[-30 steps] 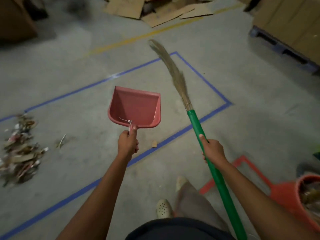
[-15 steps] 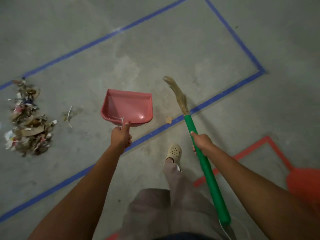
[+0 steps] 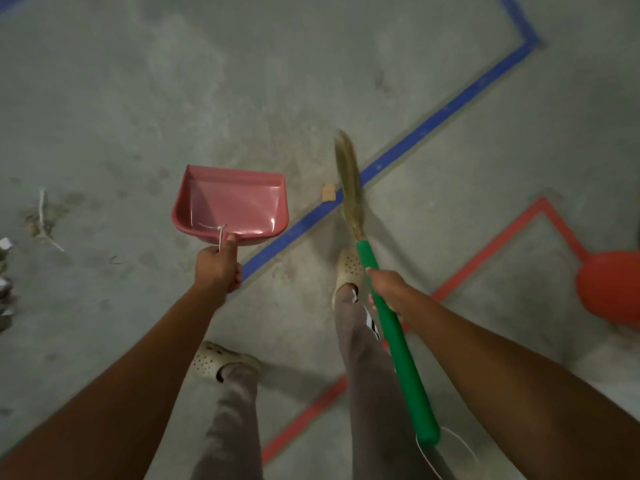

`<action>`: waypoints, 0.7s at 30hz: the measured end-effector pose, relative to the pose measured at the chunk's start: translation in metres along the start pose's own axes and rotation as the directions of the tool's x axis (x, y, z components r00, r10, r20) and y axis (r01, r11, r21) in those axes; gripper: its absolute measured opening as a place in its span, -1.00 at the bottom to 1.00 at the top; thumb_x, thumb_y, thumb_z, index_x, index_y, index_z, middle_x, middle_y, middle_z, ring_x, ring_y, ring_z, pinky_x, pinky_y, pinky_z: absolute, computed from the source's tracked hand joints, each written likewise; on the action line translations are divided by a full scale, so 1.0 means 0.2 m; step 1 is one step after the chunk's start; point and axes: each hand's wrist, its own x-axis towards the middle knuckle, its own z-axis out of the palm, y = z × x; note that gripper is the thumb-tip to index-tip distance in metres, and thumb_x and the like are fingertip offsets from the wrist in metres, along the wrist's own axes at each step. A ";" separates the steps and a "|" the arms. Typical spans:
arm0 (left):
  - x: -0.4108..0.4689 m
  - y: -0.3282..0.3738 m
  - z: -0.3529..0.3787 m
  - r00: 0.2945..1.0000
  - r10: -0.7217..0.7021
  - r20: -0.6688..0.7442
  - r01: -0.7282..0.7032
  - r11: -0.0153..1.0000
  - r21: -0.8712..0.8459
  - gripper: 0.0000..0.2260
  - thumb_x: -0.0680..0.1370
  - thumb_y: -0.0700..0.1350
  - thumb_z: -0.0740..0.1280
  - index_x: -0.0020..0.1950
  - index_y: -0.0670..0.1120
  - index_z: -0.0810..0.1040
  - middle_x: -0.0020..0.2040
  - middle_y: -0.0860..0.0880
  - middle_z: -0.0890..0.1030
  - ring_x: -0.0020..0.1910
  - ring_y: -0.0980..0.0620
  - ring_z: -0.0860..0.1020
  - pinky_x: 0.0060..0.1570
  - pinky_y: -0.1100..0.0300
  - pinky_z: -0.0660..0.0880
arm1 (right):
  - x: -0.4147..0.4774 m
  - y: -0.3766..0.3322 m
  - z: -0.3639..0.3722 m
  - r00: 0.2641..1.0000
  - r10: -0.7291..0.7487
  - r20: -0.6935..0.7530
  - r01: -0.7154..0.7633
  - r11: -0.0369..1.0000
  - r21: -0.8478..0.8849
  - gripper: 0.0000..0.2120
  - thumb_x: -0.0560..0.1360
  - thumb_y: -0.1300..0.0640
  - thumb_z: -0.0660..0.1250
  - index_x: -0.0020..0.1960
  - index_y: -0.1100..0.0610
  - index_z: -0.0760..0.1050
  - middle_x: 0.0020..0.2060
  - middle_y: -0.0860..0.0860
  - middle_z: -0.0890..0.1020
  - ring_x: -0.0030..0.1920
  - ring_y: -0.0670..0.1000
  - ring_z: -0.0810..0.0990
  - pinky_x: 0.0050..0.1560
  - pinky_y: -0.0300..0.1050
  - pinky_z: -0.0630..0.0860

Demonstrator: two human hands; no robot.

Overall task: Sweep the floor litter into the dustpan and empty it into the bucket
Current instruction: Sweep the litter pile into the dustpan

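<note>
Gripping the pink plastic dustpan in your left hand and the green-handled straw broom in your right hand, set the pan flat beside the tan cardboard scrap lying ahead between them.

**Tally from my feed**

I count one pink plastic dustpan, one green-handled straw broom, one red-orange round bucket at three o'clock and one tan cardboard scrap at twelve. There are two beige perforated clogs, two hands, left hand and right hand, one blue tape line and one red tape line.
</note>
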 end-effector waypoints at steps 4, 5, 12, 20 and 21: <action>0.23 -0.31 -0.20 0.999 -0.040 0.015 0.040 0.999 0.011 -0.54 0.63 0.20 0.24 -0.17 -0.19 0.43 -0.38 -0.18 0.47 -0.56 -0.01 0.39 -0.66 0.30 0.29 | 0.07 0.01 0.50 1.000 -0.027 0.013 0.028 0.989 -0.143 -0.59 0.61 -0.09 0.27 -0.09 0.30 0.52 -0.42 0.16 0.56 -0.50 0.09 0.51 -0.52 -0.20 0.42; 0.28 -0.39 -0.28 0.999 -0.040 0.007 0.040 0.999 0.018 -0.54 0.63 0.21 0.25 -0.17 -0.19 0.43 -0.38 -0.18 0.48 -0.56 -0.02 0.40 -0.66 0.29 0.29 | 0.06 0.00 0.64 0.998 -0.051 0.032 0.057 0.978 -0.203 -0.57 0.61 -0.11 0.27 -0.13 0.28 0.51 -0.42 0.15 0.57 -0.50 0.09 0.52 -0.51 -0.21 0.42; 0.46 -0.82 -1.01 0.972 -0.136 -0.192 0.115 0.986 -0.117 -0.56 0.63 0.20 0.25 -0.20 -0.16 0.39 -0.40 -0.19 0.45 -0.54 -0.04 0.40 -0.59 0.24 0.32 | -0.18 -0.09 1.45 0.964 -0.245 0.106 0.265 0.844 -0.466 -0.37 0.49 -0.36 0.15 0.03 0.19 0.61 -0.08 0.18 0.71 -0.08 0.21 0.70 -0.01 0.01 0.63; 0.51 -1.15 -1.71 0.910 -0.229 -0.345 0.113 0.938 -0.327 -0.59 0.65 0.18 0.22 -0.14 -0.16 0.39 -0.36 -0.20 0.44 -0.53 -0.03 0.39 -0.60 0.27 0.29 | -0.45 -0.23 1.84 0.935 -0.349 -0.062 0.302 0.875 -0.379 -0.44 0.59 -0.30 0.13 -0.22 0.16 0.54 -0.31 0.15 0.67 -0.25 0.18 0.68 -0.17 -0.02 0.60; 0.52 -1.19 -1.76 0.907 -0.232 -0.350 0.104 0.931 -0.349 -0.57 0.64 0.20 0.23 -0.15 -0.16 0.39 -0.37 -0.20 0.44 -0.53 -0.03 0.39 -0.59 0.26 0.29 | -0.45 -0.25 1.91 0.946 -0.313 -0.080 0.273 0.907 -0.321 -0.45 0.60 -0.27 0.15 -0.22 0.18 0.55 -0.36 0.16 0.66 -0.32 0.18 0.68 -0.21 -0.02 0.61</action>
